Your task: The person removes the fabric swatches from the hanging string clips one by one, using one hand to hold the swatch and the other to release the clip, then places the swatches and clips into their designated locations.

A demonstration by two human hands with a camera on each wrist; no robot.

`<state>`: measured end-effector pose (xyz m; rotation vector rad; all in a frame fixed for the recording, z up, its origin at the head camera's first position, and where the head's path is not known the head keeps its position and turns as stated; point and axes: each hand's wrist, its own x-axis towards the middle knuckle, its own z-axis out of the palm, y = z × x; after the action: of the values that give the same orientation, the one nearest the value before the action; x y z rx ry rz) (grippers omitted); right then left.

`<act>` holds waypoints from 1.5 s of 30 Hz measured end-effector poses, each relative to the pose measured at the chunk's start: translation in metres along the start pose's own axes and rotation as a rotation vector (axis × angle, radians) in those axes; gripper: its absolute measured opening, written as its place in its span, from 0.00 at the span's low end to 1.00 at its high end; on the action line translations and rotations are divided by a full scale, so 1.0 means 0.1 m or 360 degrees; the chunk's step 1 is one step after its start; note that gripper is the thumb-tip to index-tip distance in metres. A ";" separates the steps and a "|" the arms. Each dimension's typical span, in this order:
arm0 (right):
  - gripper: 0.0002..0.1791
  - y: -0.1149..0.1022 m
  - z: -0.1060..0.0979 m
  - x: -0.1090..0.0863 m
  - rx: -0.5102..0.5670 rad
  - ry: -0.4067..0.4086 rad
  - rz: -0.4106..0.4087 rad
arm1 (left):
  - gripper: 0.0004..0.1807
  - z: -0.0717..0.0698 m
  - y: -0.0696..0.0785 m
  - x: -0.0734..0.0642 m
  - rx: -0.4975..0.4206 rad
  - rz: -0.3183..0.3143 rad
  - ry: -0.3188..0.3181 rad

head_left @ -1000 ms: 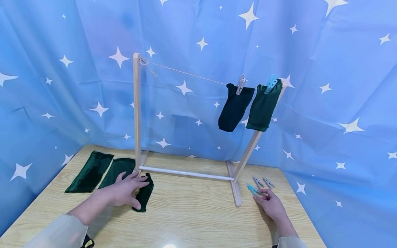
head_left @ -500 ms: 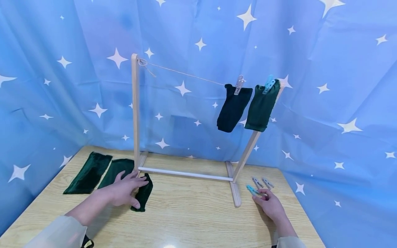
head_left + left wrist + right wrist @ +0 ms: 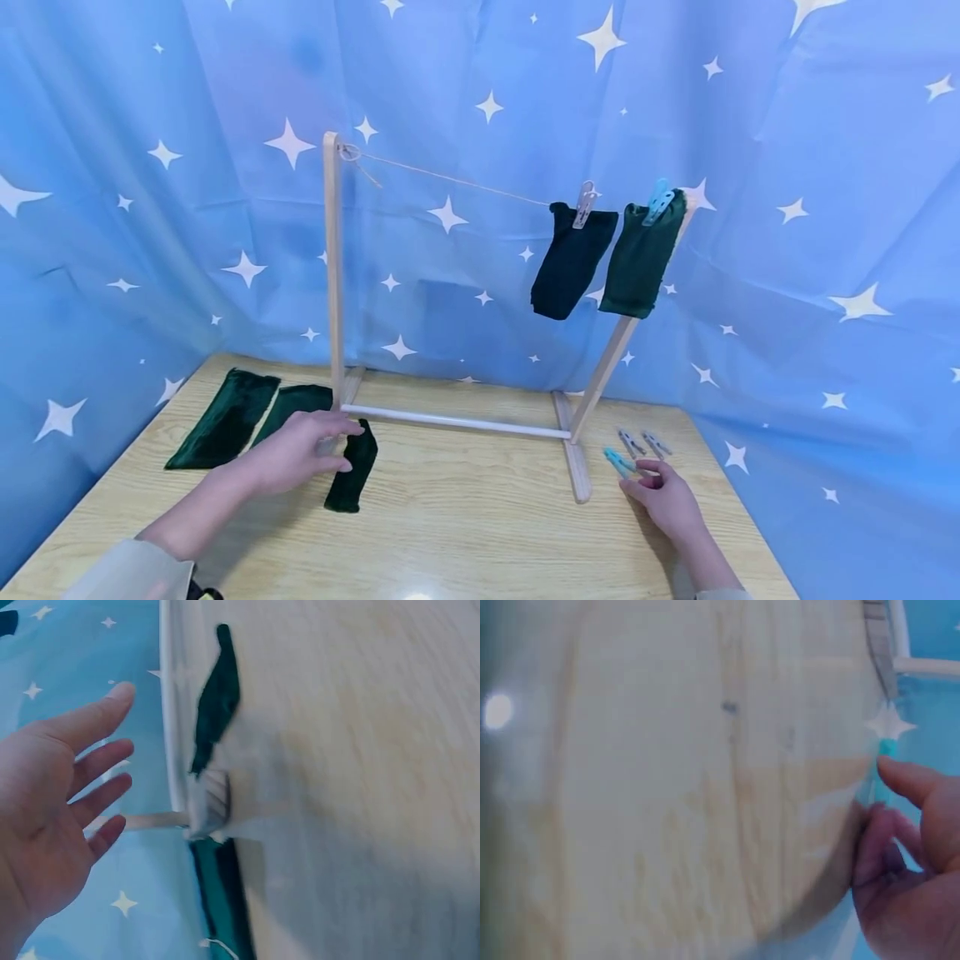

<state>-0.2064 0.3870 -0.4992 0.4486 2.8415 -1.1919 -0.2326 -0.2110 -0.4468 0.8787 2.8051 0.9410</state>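
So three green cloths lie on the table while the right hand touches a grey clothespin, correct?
The colour is wrong: the right hand touches a blue clothespin, as the head view shows. Three green cloths do lie on the table.

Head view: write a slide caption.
Two green cloths pegged to string on a wooden rack, left hand near another cloth, right hand at a turquoise clothespin.

We see the head view bright and crisp, glare on the tabletop (image 3: 480, 525) on the near side of the wooden frame (image 3: 333, 267); left hand (image 3: 303, 454) and right hand (image 3: 667, 497) cast soft shadows there. Wrist views: dimmer, hazy, blurred.
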 end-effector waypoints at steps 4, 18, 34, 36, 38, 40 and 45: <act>0.34 -0.08 -0.15 -0.13 0.0171 -0.0033 0.0040 | 0.23 -0.06 0.17 0.01 -0.0095 -0.0016 0.0060; 0.29 -0.76 -0.80 -0.68 0.0135 0.0122 -0.0365 | 0.16 -0.33 0.76 0.09 -0.0269 0.0232 0.0292; 0.21 -1.79 -1.17 -0.93 0.0014 0.0233 -0.0776 | 0.15 -0.58 1.45 0.44 -0.0432 0.0334 0.0304; 0.20 -1.90 -1.21 -0.93 -0.0006 0.0258 -0.0807 | 0.14 -0.60 1.54 0.52 -0.0442 0.0355 0.0322; 0.20 -2.02 -1.25 -0.93 -0.0019 0.0285 -0.0838 | 0.14 -0.60 1.64 0.62 -0.0466 0.0367 0.0339; 0.20 -2.13 -1.29 -0.92 -0.0020 0.0298 -0.0864 | 0.14 -0.60 1.73 0.72 -0.0497 0.0356 0.0353; 0.23 -2.48 -1.36 -0.88 -0.0019 0.0312 -0.0897 | 0.16 -0.59 1.89 0.99 -0.0596 0.0301 0.0370</act>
<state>-0.1784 0.2954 -0.2188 -0.2805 3.2624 -1.2482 -0.2340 -0.0660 -0.2791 1.0456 2.6109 1.6266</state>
